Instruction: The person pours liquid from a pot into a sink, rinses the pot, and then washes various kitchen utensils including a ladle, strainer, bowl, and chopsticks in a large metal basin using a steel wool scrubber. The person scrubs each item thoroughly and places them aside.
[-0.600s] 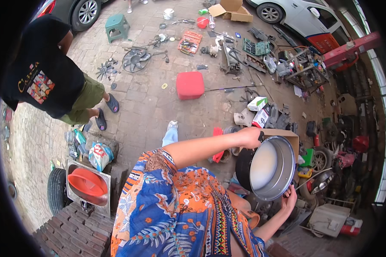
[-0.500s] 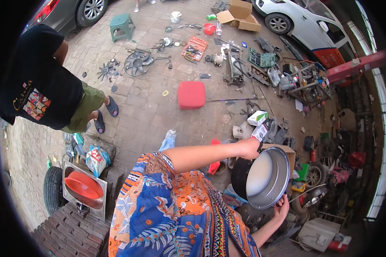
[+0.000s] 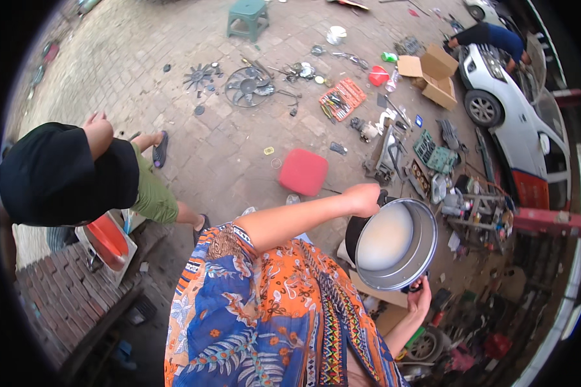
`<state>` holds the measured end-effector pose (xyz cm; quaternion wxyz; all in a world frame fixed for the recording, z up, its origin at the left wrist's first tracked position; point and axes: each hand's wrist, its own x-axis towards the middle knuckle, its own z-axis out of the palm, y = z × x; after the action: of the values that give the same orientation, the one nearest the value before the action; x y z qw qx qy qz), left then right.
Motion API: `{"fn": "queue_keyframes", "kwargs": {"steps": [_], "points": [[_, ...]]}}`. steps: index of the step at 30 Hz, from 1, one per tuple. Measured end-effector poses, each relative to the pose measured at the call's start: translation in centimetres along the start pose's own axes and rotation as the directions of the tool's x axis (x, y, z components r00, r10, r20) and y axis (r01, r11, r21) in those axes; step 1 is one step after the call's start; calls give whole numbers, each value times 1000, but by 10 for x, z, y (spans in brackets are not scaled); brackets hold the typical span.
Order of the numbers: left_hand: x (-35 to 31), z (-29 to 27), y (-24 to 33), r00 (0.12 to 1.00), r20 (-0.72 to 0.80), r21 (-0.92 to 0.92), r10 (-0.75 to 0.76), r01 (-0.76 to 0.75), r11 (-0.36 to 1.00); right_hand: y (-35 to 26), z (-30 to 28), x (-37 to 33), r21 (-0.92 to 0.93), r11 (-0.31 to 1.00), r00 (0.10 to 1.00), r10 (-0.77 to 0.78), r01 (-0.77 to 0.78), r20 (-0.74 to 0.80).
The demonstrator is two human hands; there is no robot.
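Head view: the pot (image 3: pixel 418 248) stays held as the outlook swings left.
At nine o'clock, a co-worker in black (image 3: pixel 77 174) now looms closer, partly hiding the red basin (image 3: pixel 110 242). Just off centre toward one o'clock, the red stool (image 3: pixel 303 172) appears nearer the pot than half a second ago. The left hand (image 3: pixel 363 200) remains closed around the black handle (image 3: pixel 382 197) at the pot's eleven o'clock. The pot, toward four o'clock, contains something pale; the right hand (image 3: pixel 419 293) grips its five o'clock side. Judging by this unchanged hold, turning leaves the carry undisturbed.
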<state>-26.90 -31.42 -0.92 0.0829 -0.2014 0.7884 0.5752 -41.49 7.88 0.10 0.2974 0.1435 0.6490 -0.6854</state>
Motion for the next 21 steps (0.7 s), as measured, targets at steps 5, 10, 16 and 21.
{"fn": "queue_keyframes", "kwargs": {"steps": [5, 10, 16, 21], "points": [[33, -47, -34, 948, -285, -28, -144, 142, 990, -38, 76, 91, -87, 995, 985, 59, -46, 159], [22, -105, -53, 875, -432, -98, -218, 195, 976, -80, 169, 157, -281, 957, 911, 176, -70, 372], [-37, -176, -98, 831, -439, -226, -343, 267, 937, -69, 300, 169, -625, 747, 656, 592, -228, 468], [-125, -228, -157, 750, -491, -281, -443, 346, 895, -21, 405, 131, -738, 620, 513, 739, -267, 436]]}}
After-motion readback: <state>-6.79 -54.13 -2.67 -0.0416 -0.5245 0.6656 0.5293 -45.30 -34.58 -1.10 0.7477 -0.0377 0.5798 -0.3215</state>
